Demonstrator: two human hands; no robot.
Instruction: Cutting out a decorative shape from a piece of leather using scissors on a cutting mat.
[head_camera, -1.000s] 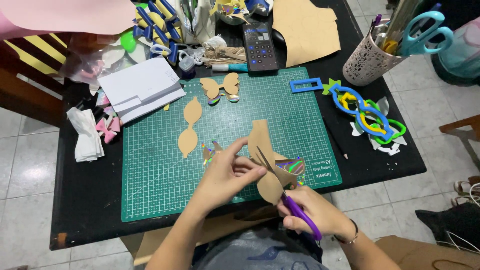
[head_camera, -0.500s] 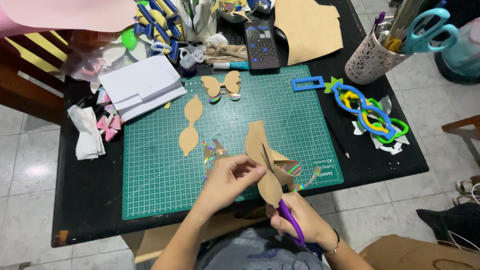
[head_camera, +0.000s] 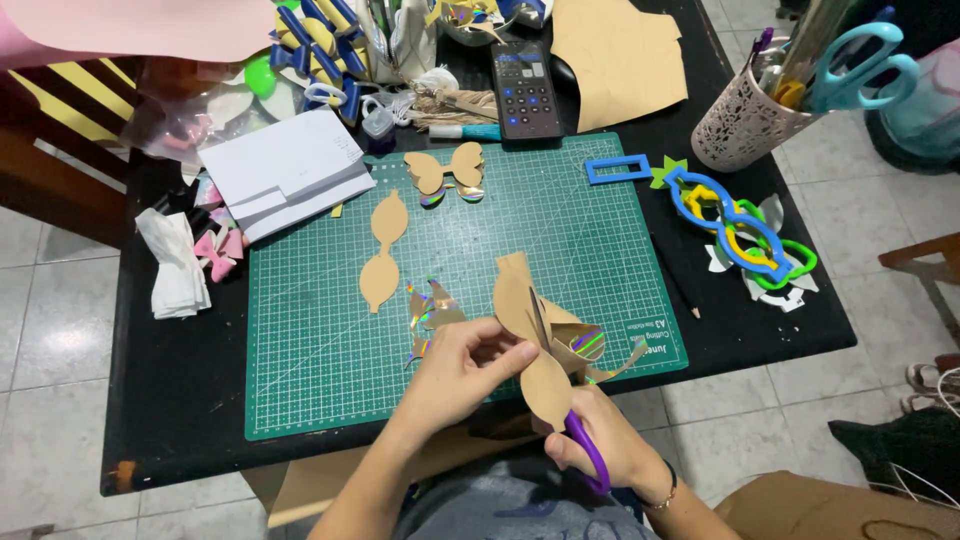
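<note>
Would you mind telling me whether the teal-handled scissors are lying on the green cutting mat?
No, the teal-handled scissors stand in the white perforated cup, which sits on the black table beyond the green cutting mat.

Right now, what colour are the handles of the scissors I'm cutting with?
Purple. The scissors in the right hand show best in the head view.

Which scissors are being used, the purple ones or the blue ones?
The purple-handled scissors, held in the right hand and cutting the tan paper shape. The light blue scissors just stand in the white pen cup at the table's far corner.
</note>
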